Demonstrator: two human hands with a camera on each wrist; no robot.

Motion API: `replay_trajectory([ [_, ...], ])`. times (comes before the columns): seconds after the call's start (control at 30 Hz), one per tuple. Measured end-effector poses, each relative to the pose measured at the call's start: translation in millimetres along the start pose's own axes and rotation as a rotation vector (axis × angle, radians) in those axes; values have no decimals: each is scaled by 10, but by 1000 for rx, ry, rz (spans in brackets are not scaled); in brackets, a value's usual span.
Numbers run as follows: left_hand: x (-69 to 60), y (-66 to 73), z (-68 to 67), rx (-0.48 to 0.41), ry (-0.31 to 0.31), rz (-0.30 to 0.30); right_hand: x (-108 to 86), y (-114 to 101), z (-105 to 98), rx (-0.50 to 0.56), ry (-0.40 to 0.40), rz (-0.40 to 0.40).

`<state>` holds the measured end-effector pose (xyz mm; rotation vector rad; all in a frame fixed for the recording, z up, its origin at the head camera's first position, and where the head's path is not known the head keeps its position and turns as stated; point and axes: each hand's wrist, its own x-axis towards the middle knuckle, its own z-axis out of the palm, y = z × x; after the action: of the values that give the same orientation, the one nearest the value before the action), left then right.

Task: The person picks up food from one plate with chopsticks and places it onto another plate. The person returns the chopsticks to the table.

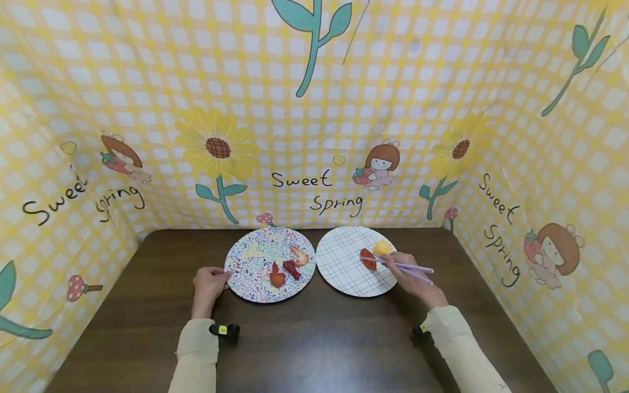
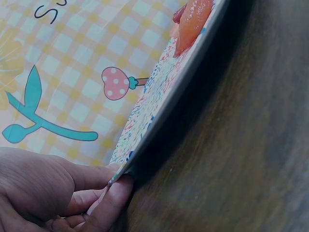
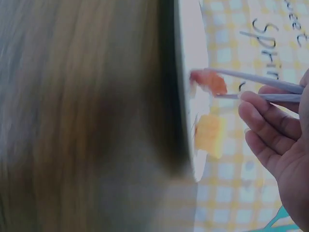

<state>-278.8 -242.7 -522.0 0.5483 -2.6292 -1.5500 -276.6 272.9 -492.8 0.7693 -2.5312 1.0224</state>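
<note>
My left hand pinches the rim of a round plate with a multicoloured squiggle pattern, thumb on one face and a finger beneath. On that plate lie a pale orange shrimp-like piece, a dark red piece and an orange-red piece. Lilac chopsticks are held in my right hand, over a white plate with crossing lines. Their tips are at a red-orange food piece, one stick on each side in the right wrist view. Beside it sits a yellow piece.
Both plates stand side by side, nearly touching, at the far edge of a dark brown wooden table. A yellow checked cloth with printed flowers and figures walls the back and both sides.
</note>
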Motion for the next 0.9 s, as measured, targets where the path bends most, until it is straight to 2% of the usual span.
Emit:
replay_trajectory([
  [0.07, -3, 5, -4, -1, 3, -3, 25, -79, 7, -29, 14, -74],
  [0.13, -3, 14, -5, 4, 8, -10, 42, -138, 10, -43, 25, -109],
  [0.37, -4, 11, -13, 11, -4, -23, 72, -176, 39, -95, 21, -140],
  [0.53, -9, 4, -12, 10, -6, -12, 91, -207, 31, -85, 23, -182],
  [0.67, -2, 8, -12, -2, -5, -2, 112, -265, 7, -68, 5, -175],
  [0.9, 0, 10, -6, 8, 0, -3, 112, -251, -3, -153, -62, -68],
])
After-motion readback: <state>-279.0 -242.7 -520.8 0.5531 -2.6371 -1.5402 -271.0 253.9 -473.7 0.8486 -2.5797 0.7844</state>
